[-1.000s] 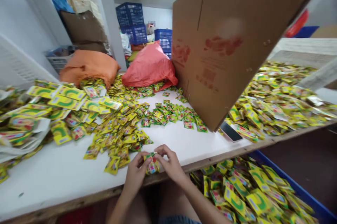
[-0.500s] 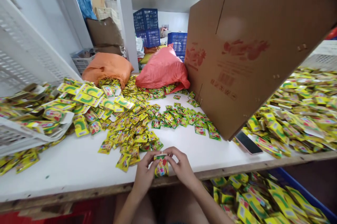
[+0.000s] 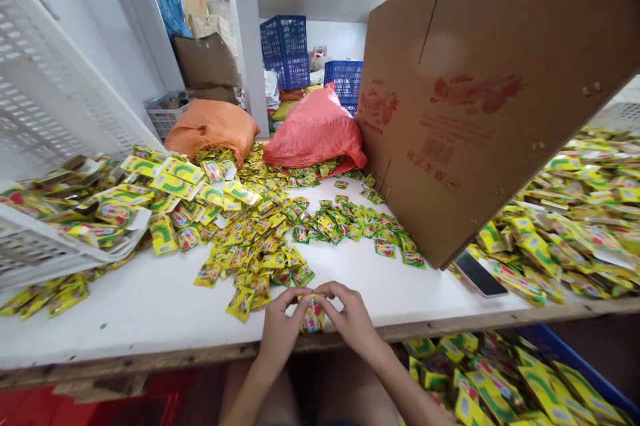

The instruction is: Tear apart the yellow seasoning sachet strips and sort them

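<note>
Both hands meet at the table's front edge around one small printed carton [image 3: 313, 317], yellow with red and coloured print. My left hand [image 3: 284, 321] pinches its upper left side, thumb on the front and fingers along the top. On the upper right, my right hand [image 3: 348, 313] grips the same carton in the same way. Its back is hidden from me. Just beyond the hands lies a heap of small yellow sachets [image 3: 260, 259], and greener sachets [image 3: 345, 221] are scattered farther back on the white table [image 3: 165, 309].
A large brown cardboard box [image 3: 450, 126] leans at the right, beside a phone [image 3: 481, 275]. Cartons [image 3: 170, 176] pile up at the left near a white crate [image 3: 65, 256]. An orange sack [image 3: 213, 126] and a red sack [image 3: 317, 129] stand behind. Below right, a blue bin [image 3: 575, 353] holds cartons.
The carton's top, with a pale edge and green showing before, now shows yellow between my fingers. Both hands stay on it. The whole view has shifted slightly.
</note>
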Demonstrator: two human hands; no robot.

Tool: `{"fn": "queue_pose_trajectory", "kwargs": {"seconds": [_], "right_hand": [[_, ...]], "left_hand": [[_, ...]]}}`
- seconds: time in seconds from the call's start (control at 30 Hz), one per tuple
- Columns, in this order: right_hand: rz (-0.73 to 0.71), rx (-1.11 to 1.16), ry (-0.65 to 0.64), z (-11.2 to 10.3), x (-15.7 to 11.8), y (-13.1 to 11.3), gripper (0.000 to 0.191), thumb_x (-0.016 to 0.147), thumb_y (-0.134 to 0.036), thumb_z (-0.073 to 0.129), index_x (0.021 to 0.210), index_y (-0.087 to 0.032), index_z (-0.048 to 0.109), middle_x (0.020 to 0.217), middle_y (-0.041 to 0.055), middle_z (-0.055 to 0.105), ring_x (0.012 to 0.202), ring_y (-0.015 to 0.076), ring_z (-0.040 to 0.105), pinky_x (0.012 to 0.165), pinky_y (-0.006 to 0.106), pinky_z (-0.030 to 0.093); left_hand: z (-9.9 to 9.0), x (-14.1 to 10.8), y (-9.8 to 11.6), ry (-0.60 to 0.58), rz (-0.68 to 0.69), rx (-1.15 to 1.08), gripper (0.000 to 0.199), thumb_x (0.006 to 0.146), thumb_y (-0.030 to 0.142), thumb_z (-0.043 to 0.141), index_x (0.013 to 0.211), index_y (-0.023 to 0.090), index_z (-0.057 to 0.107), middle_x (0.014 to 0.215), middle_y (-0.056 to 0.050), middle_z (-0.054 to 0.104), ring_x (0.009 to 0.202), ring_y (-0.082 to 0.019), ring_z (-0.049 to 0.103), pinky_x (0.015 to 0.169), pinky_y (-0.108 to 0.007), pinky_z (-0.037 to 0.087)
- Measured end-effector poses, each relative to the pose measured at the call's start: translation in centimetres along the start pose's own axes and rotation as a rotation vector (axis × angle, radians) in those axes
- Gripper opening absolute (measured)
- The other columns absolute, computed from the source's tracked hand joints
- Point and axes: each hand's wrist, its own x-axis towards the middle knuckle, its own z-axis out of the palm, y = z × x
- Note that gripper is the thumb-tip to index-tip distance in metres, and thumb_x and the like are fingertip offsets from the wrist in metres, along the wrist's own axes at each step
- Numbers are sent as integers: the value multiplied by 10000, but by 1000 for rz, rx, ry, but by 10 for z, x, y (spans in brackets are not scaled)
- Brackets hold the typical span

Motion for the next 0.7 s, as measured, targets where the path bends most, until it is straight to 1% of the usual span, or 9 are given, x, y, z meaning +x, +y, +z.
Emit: {"fn": "queue_pose_trajectory", "kwargs": {"seconds": [0.13, 0.23, 0.3, 0.47, 0.57, 0.63, 0.7], "right_hand": [[11, -19, -12, -3, 6, -3, 147, 832, -280, 508, 846, -205, 634, 782, 18, 656, 737, 159, 567, 711, 260, 431], [4, 27, -21, -5, 8, -4, 139, 830, -269, 510, 838, -202, 632, 781, 15, 648, 735, 152, 566, 702, 251, 432], [1, 98, -12, -4, 6, -2, 145, 834, -266, 504, 842, -198, 631, 807, 23, 642, 764, 156, 571, 717, 255, 439], [58, 302, 42, 10, -4, 11, 171, 833, -300, 509, 831, -189, 639, 842, 44, 645, 832, 176, 589, 773, 285, 458], [96, 317, 56, 18, -6, 12, 176, 806, -328, 546, 833, -188, 651, 842, 49, 656, 848, 192, 596, 789, 297, 462], [101, 278, 68, 12, -8, 6, 188, 799, -344, 549, 833, -197, 661, 846, 51, 663, 854, 201, 600, 784, 295, 467], [95, 193, 98, -9, -15, 1, 202, 805, -360, 531, 844, -214, 666, 869, 49, 666, 861, 209, 602, 769, 283, 473]], "left_hand": [[0, 5, 2, 5, -3, 26, 199, 774, 316, 555, 833, 167, 674, 797, -49, 697, 750, -196, 615, 693, -283, 468], [0, 7, 0, -21, 14, 10, 192, 778, 298, 555, 859, 175, 677, 811, -47, 692, 765, -189, 614, 705, -281, 468], [-1, 7, -5, -36, 13, -32, 183, 775, 286, 561, 855, 176, 683, 849, -57, 689, 806, -194, 615, 732, -286, 471], [-3, 2, -17, -48, -13, -137, 156, 753, 271, 594, 824, 172, 693, 887, -70, 683, 876, -208, 613, 788, -300, 471], [-1, -5, -15, -68, -28, -133, 166, 756, 274, 593, 843, 175, 695, 892, -74, 685, 871, -210, 617, 797, -310, 474], [-1, -10, -11, -71, -25, -109, 191, 764, 276, 583, 897, 185, 684, 928, -77, 683, 886, -210, 615, 811, -316, 474], [-7, -8, -8, -30, 7, -70, 250, 768, 275, 576, 998, 200, 643, 1006, -78, 663, 911, -205, 608, 810, -315, 482]]}}
